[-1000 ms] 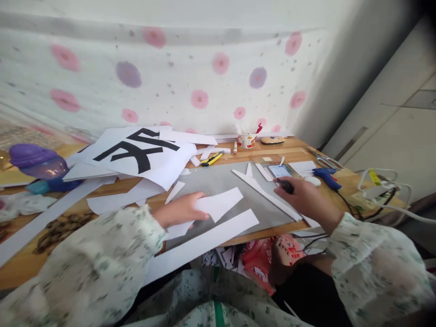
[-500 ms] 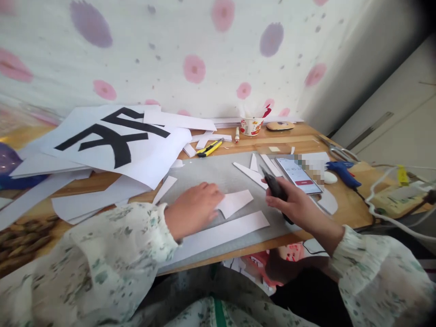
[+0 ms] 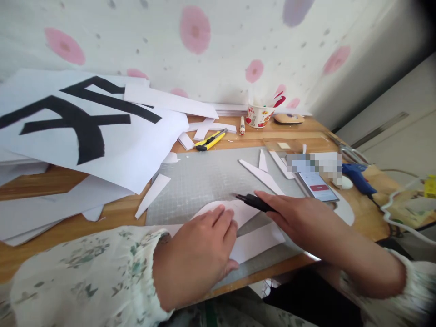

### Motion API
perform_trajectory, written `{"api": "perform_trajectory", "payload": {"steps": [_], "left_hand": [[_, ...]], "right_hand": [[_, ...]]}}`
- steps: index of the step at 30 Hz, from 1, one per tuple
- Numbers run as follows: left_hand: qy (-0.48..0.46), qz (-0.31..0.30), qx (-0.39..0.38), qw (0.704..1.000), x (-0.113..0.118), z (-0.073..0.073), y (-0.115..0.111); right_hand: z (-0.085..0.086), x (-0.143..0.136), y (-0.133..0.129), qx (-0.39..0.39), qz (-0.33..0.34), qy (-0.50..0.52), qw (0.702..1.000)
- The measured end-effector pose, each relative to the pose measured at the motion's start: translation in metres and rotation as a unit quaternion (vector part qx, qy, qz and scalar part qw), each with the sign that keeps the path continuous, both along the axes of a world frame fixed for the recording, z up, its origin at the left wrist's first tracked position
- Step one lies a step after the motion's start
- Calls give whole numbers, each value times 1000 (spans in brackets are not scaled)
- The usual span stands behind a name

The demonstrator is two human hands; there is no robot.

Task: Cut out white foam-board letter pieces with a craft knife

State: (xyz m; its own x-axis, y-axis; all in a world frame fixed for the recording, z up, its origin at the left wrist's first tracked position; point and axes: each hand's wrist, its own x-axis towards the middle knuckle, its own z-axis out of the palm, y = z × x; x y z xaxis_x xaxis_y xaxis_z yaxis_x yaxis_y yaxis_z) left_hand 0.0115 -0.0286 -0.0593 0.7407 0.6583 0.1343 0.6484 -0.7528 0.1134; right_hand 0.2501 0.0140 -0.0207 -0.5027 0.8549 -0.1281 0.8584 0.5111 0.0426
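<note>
Left hand [image 3: 197, 254]: fingers close together, flat on curved white paper piece [image 3: 244, 212]
Right hand [image 3: 301, 220]: fingers clasping slim black plastic tool [image 3: 258, 202]
Change: tool tip swung to paper piece, apparently steadied

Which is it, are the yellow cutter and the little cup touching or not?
Apart. The head view shows wooden table and a small tube between the yellow cutter and the cup.

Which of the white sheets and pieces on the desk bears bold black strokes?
The large sheet left of the grey mat; its broad black strokes set it apart from plain ones, such as the piece under the left hand.
</note>
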Motion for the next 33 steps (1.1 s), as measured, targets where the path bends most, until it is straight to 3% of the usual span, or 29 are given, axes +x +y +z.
{"api": "perform_trajectory", "payload": {"steps": [3,7,33], "left_hand": [[5,-6,9,1000,-1,-2,-1],[15,-9,12,1000,0,-1,-2],[46,-10,-11,999,0,6,1]], "right_hand": [[3,-4,3,41,34,-60,997],[9,-10,5,37,73,-77,994],[20,-20,7,35,78,-103,991]]}}
